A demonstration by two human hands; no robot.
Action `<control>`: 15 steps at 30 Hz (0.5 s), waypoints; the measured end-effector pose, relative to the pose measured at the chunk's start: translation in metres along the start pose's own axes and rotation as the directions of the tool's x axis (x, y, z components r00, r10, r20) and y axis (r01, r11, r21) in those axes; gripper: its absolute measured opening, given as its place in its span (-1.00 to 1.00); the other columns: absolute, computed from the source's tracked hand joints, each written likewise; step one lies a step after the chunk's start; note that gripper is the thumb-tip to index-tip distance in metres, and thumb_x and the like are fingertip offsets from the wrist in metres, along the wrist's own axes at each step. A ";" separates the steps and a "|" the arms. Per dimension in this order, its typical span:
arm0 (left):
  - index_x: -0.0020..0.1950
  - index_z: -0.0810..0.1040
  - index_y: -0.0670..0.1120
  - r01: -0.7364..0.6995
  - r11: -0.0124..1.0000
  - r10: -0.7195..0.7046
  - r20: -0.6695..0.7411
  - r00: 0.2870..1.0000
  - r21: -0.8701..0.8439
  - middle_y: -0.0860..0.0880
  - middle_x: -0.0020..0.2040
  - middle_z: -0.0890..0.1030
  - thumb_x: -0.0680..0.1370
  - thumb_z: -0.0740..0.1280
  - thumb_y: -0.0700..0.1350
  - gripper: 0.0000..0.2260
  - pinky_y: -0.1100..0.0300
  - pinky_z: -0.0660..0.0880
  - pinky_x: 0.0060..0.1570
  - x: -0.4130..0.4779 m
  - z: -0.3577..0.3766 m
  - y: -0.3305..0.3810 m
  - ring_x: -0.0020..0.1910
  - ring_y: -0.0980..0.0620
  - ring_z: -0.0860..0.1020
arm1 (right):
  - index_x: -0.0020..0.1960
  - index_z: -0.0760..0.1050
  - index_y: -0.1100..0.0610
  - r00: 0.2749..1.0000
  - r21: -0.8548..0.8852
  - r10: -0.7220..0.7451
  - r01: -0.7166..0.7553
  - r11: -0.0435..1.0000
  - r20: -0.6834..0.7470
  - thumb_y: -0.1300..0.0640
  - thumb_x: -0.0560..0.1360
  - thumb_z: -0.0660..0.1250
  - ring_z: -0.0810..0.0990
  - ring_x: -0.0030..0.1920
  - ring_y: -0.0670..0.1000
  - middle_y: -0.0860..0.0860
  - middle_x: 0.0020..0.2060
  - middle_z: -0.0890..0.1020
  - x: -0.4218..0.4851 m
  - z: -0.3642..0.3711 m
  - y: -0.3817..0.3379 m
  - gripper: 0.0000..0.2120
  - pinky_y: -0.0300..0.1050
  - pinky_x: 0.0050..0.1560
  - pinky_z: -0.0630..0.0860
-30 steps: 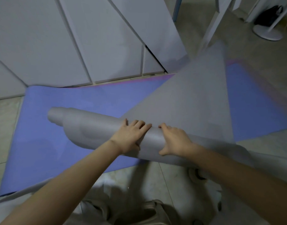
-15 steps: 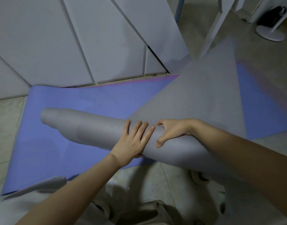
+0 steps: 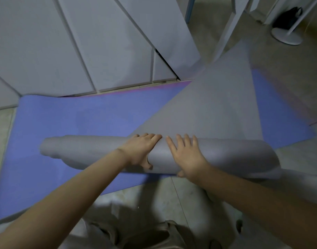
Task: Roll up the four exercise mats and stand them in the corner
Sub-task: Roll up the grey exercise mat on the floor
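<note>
Grey foam exercise mat (image 3: 100,150), part-rolled: left hand (image 3: 139,150) grips, right hand (image 3: 186,155) presses flat-fingered. Next: roll onward, evenly.

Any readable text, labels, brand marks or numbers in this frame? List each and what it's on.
None readable.
No print shows on the half-rolled grey foam exercise mat, the flat blue exercise mat or the white cabinet panels.
The black bag at the far right is too small and dim to tell.
</note>
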State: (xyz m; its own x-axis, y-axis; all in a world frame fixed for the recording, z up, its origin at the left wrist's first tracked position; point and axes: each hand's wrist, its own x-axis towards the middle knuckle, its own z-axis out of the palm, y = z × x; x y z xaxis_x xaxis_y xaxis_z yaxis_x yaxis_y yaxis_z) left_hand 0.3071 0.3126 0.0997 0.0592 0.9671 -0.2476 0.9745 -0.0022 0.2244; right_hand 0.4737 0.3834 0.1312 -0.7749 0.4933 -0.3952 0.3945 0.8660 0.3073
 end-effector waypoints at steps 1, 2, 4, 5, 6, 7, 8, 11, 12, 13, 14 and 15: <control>0.47 0.16 -0.08 -0.003 1.000 0.003 0.010 1.000 -0.004 -0.06 0.36 0.37 0.26 0.50 0.17 -0.09 -0.02 0.35 0.23 0.003 -0.003 0.001 0.30 -0.08 0.38 | 0.52 0.08 0.19 0.999 0.010 0.026 -0.025 1.000 -0.048 -0.20 0.15 0.56 0.41 0.22 0.31 0.30 0.29 0.37 0.001 0.002 0.003 0.14 0.24 0.23 0.33; 0.48 0.15 -0.08 -0.001 1.000 0.001 0.015 1.000 0.003 -0.06 0.37 0.36 0.27 0.50 0.17 -0.09 -0.02 0.33 0.25 0.005 -0.005 0.002 0.31 -0.08 0.37 | 0.45 0.26 0.16 0.995 0.028 0.056 -0.054 0.998 -0.087 -0.21 0.02 0.58 0.50 0.08 0.24 0.24 0.15 0.49 0.001 0.001 0.007 0.12 0.18 0.11 0.42; 0.51 0.09 -0.07 0.019 1.000 -0.019 0.001 1.000 0.017 -0.06 0.41 0.31 0.30 0.48 0.16 -0.08 -0.03 0.27 0.31 0.004 -0.005 0.004 0.36 -0.08 0.32 | 0.44 0.23 0.14 0.996 0.077 0.046 -0.040 0.996 -0.074 -0.14 0.11 0.55 0.47 0.09 0.18 0.14 0.14 0.46 0.004 0.002 0.018 0.00 0.10 0.11 0.38; 0.52 0.08 -0.08 0.023 0.999 -0.022 -0.036 0.999 0.040 -0.07 0.43 0.29 0.31 0.47 0.15 -0.08 -0.04 0.24 0.33 0.003 -0.003 0.005 0.38 -0.08 0.30 | 0.45 0.16 0.13 0.997 0.114 0.025 -0.016 0.993 -0.076 -0.10 0.20 0.50 0.43 0.16 0.17 0.12 0.19 0.42 0.007 0.002 0.023 -0.06 0.07 0.15 0.32; 0.52 0.09 -0.09 0.015 0.996 -0.006 -0.100 0.995 0.093 -0.10 0.43 0.30 0.30 0.47 0.14 -0.08 -0.07 0.25 0.33 0.000 0.000 0.007 0.38 -0.10 0.31 | 0.44 0.14 0.12 0.997 0.164 0.022 -0.009 0.987 -0.080 -0.07 0.25 0.47 0.41 0.19 0.16 0.10 0.22 0.40 0.010 0.003 0.027 -0.12 0.05 0.16 0.30; 0.50 0.13 -0.11 0.010 0.987 0.017 -0.168 0.986 0.163 -0.14 0.40 0.36 0.26 0.49 0.15 -0.06 -0.12 0.30 0.29 -0.003 0.005 0.007 0.36 -0.13 0.36 | 0.42 0.15 0.11 0.996 0.192 0.029 -0.012 0.981 -0.088 -0.07 0.25 0.45 0.41 0.20 0.15 0.09 0.23 0.41 0.012 0.000 0.031 -0.15 0.04 0.16 0.31; 0.47 0.18 -0.15 0.029 0.976 0.021 -0.227 0.974 0.217 -0.18 0.35 0.42 0.21 0.52 0.18 -0.03 -0.18 0.36 0.23 -0.006 0.011 0.009 0.31 -0.17 0.43 | 0.40 0.17 0.10 0.995 0.222 0.041 -0.021 0.975 -0.086 -0.09 0.25 0.46 0.43 0.20 0.14 0.08 0.23 0.42 0.014 -0.002 0.034 -0.16 0.04 0.16 0.34; 0.41 0.24 -0.22 0.154 0.953 -0.069 -0.307 0.949 0.261 -0.25 0.31 0.47 0.09 0.52 0.35 0.09 -0.37 0.36 0.15 -0.013 0.026 0.019 0.29 -0.23 0.46 | 0.38 0.19 0.08 0.999 0.412 0.029 -0.008 0.911 -0.046 -0.13 0.19 0.50 0.50 0.17 0.14 0.06 0.21 0.49 0.020 -0.006 0.034 -0.12 0.02 0.15 0.43; 0.41 0.23 -0.22 0.175 0.943 -0.080 -0.319 0.944 0.282 -0.26 0.32 0.46 0.07 0.53 0.34 0.11 -0.41 0.33 0.14 -0.015 0.029 0.023 0.31 -0.22 0.44 | 0.38 0.20 0.07 0.999 0.487 0.028 -0.012 0.873 -0.024 -0.13 0.18 0.51 0.52 0.16 0.14 0.06 0.21 0.51 0.021 -0.008 0.034 -0.11 -0.03 0.12 0.45; 0.43 0.20 -0.23 0.181 0.933 -0.076 -0.322 0.944 0.311 -0.27 0.34 0.44 0.05 0.56 0.31 0.14 -0.44 0.30 0.14 -0.016 0.033 0.029 0.33 -0.22 0.41 | 0.38 0.20 0.07 0.999 0.551 0.038 -0.040 0.833 0.015 -0.13 0.18 0.52 0.53 0.16 0.14 0.05 0.21 0.52 0.024 -0.011 0.036 -0.10 -0.07 0.10 0.45; 0.46 0.14 -0.25 0.184 0.923 -0.075 -0.312 0.947 0.338 -0.29 0.37 0.38 0.05 0.57 0.27 0.18 -0.46 0.25 0.16 -0.018 0.038 0.033 0.36 -0.23 0.36 | 0.39 0.20 0.07 0.996 0.606 0.047 -0.086 0.791 0.080 -0.14 0.18 0.54 0.53 0.16 0.12 0.04 0.21 0.52 0.025 -0.015 0.039 -0.10 -0.10 0.09 0.44; 0.50 0.04 -0.26 0.193 0.914 -0.078 -0.313 0.947 0.356 -0.32 0.41 0.28 0.08 0.58 0.24 0.22 -0.48 0.20 0.18 -0.019 0.042 0.037 0.39 -0.25 0.28 | 0.39 0.21 0.06 0.988 0.676 0.040 -0.133 0.725 0.152 -0.13 0.19 0.54 0.53 0.15 0.09 0.02 0.20 0.52 0.026 -0.018 0.042 -0.10 -0.12 0.09 0.45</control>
State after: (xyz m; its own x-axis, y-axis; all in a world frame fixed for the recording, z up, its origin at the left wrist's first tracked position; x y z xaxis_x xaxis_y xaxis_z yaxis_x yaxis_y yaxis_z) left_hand 0.3512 0.2831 0.0728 -0.0877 0.9952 0.0427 0.9795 0.0939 -0.1782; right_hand 0.4615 0.4313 0.1499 -0.6747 0.5341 -0.5095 0.7228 0.6178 -0.3096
